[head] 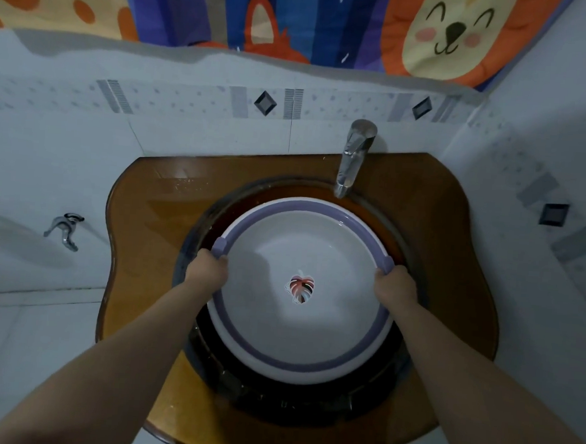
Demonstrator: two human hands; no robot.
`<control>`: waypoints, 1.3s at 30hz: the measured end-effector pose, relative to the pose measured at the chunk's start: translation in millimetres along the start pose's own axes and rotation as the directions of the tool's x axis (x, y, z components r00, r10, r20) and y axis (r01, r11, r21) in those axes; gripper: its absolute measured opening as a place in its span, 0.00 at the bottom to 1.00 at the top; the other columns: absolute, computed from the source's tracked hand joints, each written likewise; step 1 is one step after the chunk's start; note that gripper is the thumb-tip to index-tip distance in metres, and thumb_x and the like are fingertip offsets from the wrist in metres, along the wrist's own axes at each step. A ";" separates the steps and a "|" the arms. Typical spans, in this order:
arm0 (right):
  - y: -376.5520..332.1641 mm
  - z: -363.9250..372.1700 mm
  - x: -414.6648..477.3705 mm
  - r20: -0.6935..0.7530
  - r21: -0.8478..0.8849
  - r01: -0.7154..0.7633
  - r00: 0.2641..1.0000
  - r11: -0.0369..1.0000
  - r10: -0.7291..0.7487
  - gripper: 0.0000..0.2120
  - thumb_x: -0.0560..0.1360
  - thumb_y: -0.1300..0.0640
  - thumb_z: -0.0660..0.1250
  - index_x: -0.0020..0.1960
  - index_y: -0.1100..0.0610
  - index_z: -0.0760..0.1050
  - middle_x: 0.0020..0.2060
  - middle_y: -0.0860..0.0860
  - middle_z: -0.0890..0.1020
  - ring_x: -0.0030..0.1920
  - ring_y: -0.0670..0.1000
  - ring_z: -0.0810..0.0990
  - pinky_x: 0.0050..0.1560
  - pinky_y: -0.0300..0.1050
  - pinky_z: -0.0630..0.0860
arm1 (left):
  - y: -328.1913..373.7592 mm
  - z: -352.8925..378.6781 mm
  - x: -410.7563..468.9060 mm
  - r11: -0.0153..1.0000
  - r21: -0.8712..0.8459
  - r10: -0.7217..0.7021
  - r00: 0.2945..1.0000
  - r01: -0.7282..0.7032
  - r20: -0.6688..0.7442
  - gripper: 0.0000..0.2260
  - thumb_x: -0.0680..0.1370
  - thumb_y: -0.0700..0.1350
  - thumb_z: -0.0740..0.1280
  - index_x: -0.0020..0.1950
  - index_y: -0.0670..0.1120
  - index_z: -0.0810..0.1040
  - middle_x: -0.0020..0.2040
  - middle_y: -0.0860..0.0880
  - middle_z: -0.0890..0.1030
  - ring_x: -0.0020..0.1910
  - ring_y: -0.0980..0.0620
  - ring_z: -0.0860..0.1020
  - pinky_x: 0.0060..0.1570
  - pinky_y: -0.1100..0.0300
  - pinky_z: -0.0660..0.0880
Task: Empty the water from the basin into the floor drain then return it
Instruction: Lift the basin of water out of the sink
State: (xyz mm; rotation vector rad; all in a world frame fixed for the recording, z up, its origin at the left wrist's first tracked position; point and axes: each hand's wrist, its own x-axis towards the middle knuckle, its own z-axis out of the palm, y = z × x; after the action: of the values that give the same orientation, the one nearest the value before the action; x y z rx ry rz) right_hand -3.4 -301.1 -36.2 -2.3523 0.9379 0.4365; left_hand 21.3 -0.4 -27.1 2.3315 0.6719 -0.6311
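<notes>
Two bare forearms reach in from the lower corners. The left hand (206, 271) curls over the rim of the round white plastic basin with a purple band (296, 363) at its 9 o'clock, and the right hand (395, 287) grips the rim at 3 o'clock, each just below a purple lug. The basin sits inside the dark round glass sink bowl (273, 404), which is set in the amber glass table (136, 239). A striped leaf sticker (300, 288) marks the basin's floor. Whether it holds water I cannot tell. At the basin's 1 o'clock a chrome faucet (352, 160) points over the rim. At the table's 9 o'clock a small chrome wall tap (65, 229) juts from pale tiles, under a cartoon-animal curtain (331, 21)
</notes>
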 end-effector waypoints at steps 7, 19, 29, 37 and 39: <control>0.6 -2.6 -7.6 -0.027 -0.006 0.080 0.996 0.997 -0.080 0.21 0.81 0.51 0.53 0.68 0.63 0.62 0.61 0.62 0.75 0.58 0.61 0.75 0.48 0.45 0.72 | 1.6 -3.1 -5.1 0.987 -0.142 -0.072 0.996 0.077 0.046 0.18 0.81 0.47 0.55 0.64 0.35 0.68 0.35 0.43 0.71 0.31 0.47 0.70 0.27 0.56 0.66; -2.2 -29.4 -19.4 -0.098 0.120 0.216 0.974 0.969 -0.205 0.15 0.79 0.51 0.57 0.53 0.63 0.73 0.47 0.59 0.79 0.45 0.56 0.77 0.43 0.46 0.69 | -10.6 -18.7 -37.0 0.919 -0.393 -0.062 0.995 0.028 -0.074 0.15 0.78 0.46 0.60 0.31 0.45 0.65 0.26 0.45 0.64 0.26 0.47 0.63 0.30 0.56 0.62; -7.5 -36.0 -47.6 -0.034 0.194 0.230 0.973 0.954 -0.228 0.17 0.78 0.50 0.58 0.57 0.63 0.72 0.47 0.58 0.78 0.49 0.58 0.77 0.42 0.45 0.68 | -28.0 -44.6 -70.2 0.872 -0.487 -0.034 0.989 -0.041 -0.145 0.15 0.76 0.52 0.64 0.46 0.39 0.73 0.38 0.42 0.75 0.39 0.42 0.74 0.42 0.48 0.71; -14.5 -45.9 -72.9 -0.084 0.250 0.313 0.950 0.916 -0.301 0.14 0.77 0.53 0.61 0.35 0.56 0.70 0.32 0.53 0.73 0.33 0.50 0.72 0.33 0.45 0.66 | -39.3 -56.6 -88.9 0.845 -0.533 -0.070 0.981 -0.039 -0.183 0.18 0.73 0.55 0.66 0.47 0.39 0.73 0.35 0.45 0.74 0.37 0.45 0.74 0.36 0.52 0.70; -20.1 -51.5 -82.1 -0.107 0.286 0.347 0.938 0.893 -0.330 0.17 0.77 0.55 0.62 0.30 0.56 0.67 0.28 0.54 0.70 0.32 0.53 0.71 0.32 0.46 0.64 | -41.7 -64.1 -94.2 0.830 -0.555 -0.077 0.978 -0.044 -0.194 0.17 0.73 0.55 0.67 0.45 0.39 0.73 0.35 0.45 0.74 0.35 0.46 0.73 0.31 0.55 0.69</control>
State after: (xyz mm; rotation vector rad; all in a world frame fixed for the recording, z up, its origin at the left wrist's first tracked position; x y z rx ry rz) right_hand -42.3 -277.6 51.7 -2.1914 0.5506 0.0795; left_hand -58.0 42.6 54.1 1.8472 0.8421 -0.1524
